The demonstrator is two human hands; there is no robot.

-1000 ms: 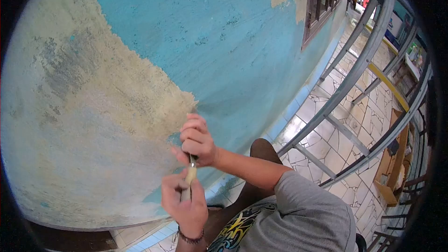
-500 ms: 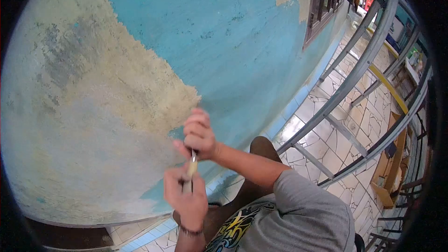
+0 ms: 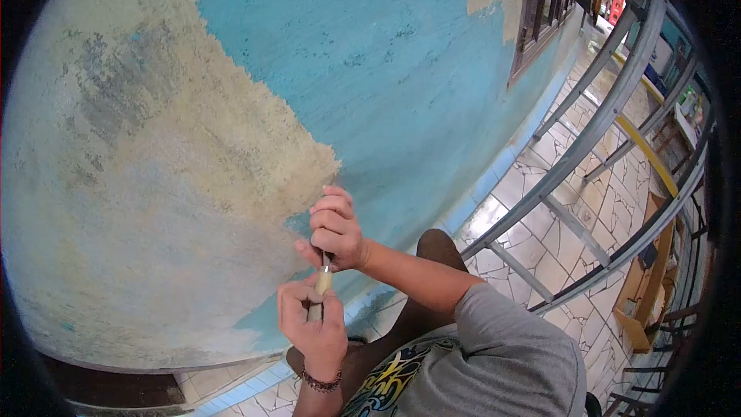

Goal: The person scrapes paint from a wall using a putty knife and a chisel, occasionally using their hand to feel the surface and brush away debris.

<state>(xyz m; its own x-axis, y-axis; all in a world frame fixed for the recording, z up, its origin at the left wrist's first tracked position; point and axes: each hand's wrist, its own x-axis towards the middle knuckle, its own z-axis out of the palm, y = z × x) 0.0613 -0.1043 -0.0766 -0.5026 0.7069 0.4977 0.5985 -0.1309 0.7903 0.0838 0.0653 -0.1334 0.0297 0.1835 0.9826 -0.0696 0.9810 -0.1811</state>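
My left hand (image 3: 312,320), with a dark bracelet at the wrist, is closed round the pale handle of a hand tool (image 3: 325,281). A short metal neck rises from that handle into my right hand (image 3: 336,225). The fingers of my right hand are curled round the tool's upper end, so the shape of its working end is hidden. Both hands are just in front of the wall (image 3: 370,93). Part of the wall is blue paint, and part is a rough beige and grey patch (image 3: 231,154) with a ragged edge beside my right hand.
A metal ladder (image 3: 571,154) stands to the right on the cracked-pattern tile floor (image 3: 505,266). Beyond it lies an open cardboard box (image 3: 637,324). A barred window (image 3: 544,11) is set in the wall at upper right. Blue tiles run along the wall's foot.
The view has shifted slightly, and the hands look sharper now. Both hands keep their hold on the tool, with little change between them.
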